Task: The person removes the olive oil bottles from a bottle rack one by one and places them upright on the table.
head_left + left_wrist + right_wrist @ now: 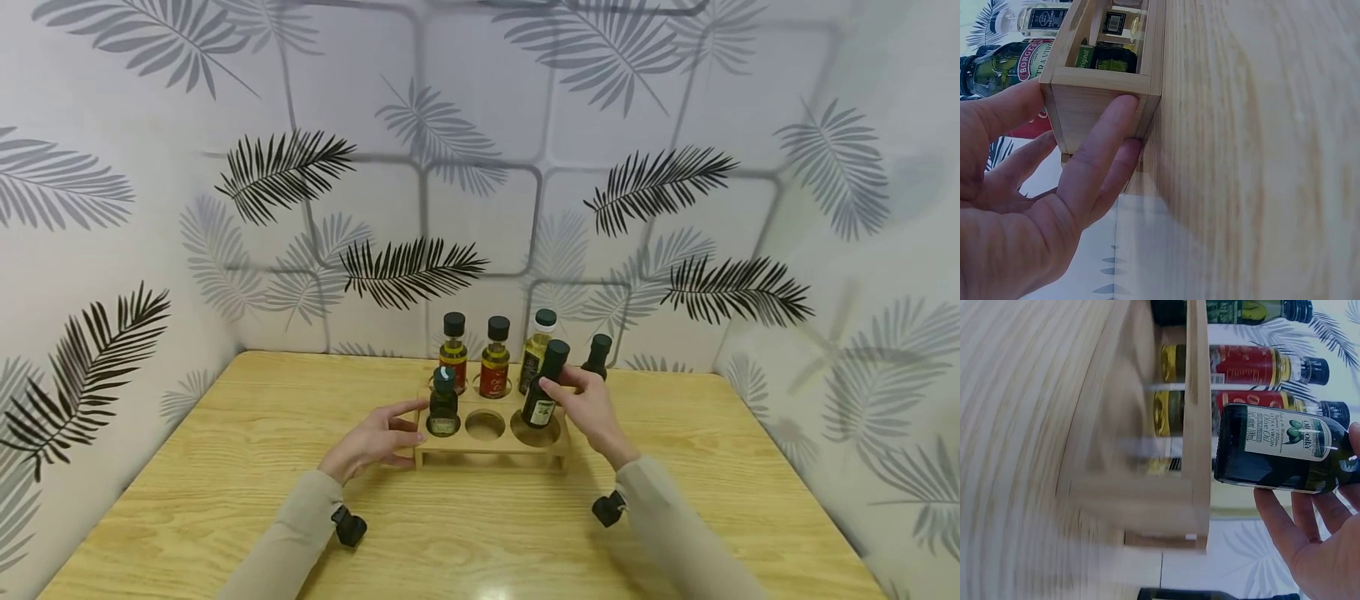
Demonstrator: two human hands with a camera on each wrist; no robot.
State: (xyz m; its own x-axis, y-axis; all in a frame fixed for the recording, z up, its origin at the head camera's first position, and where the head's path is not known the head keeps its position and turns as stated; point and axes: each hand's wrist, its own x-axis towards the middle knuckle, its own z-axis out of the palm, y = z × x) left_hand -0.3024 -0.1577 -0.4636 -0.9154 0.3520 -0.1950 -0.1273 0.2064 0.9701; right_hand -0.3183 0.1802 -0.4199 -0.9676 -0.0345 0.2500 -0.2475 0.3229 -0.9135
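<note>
A wooden bottle rack [491, 458] stands on the table, and my left hand [378, 442] touches its left end with fingers extended along the end panel [1091, 109]. My right hand [592, 410] grips a dark olive oil bottle [546, 387] near its upper part. This bottle is tilted over the front right hole, and its label [1288, 432] shows in the right wrist view. A dark green bottle [443, 402] sits in the front left hole. The front middle hole [484, 426] holds nothing.
Two red-labelled bottles, a left one [453, 354] and a middle one [494, 358], stand in the back row beside a yellow oil bottle [534, 354]. Another dark bottle [597, 357] stands right of the rack. Behind is a leaf-patterned wall [480, 217]; wooden tabletop [465, 533] surrounds the rack.
</note>
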